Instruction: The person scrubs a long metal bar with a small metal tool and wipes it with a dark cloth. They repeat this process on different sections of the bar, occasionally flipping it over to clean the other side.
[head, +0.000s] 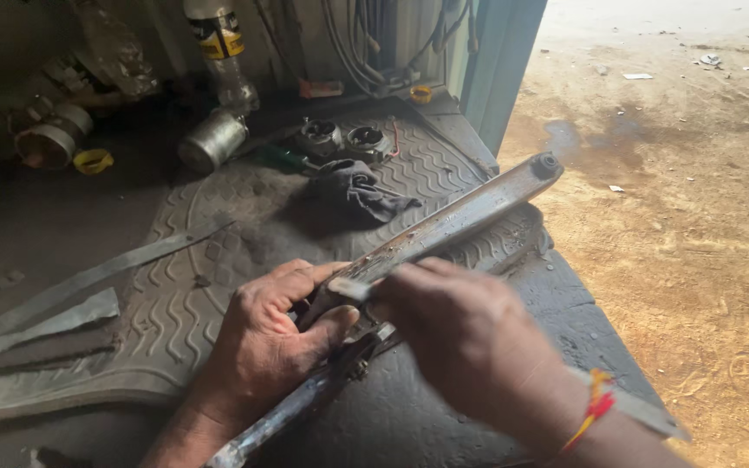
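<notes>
A long rusty metal bar point(470, 212) lies slanted from lower left to upper right, ending in a round eye at its far tip. My left hand point(266, 338) grips the bar near its middle, thumb pressed beside a small bolted joint point(366, 347). My right hand point(470, 338) is closed around a thin flat metal tool point(350, 287) whose tip rests on the bar just above the left thumb. The tool's other end pokes out past my right wrist. A red and yellow thread circles that wrist.
A grey ribbed rubber mat point(218, 269) lies under the work. On it sit a dark rag point(357, 195), two round metal parts point(344, 139) and a metal can point(211, 139). Flat metal strips point(54, 316) lie at left. Sandy ground point(695, 199) spreads to the right.
</notes>
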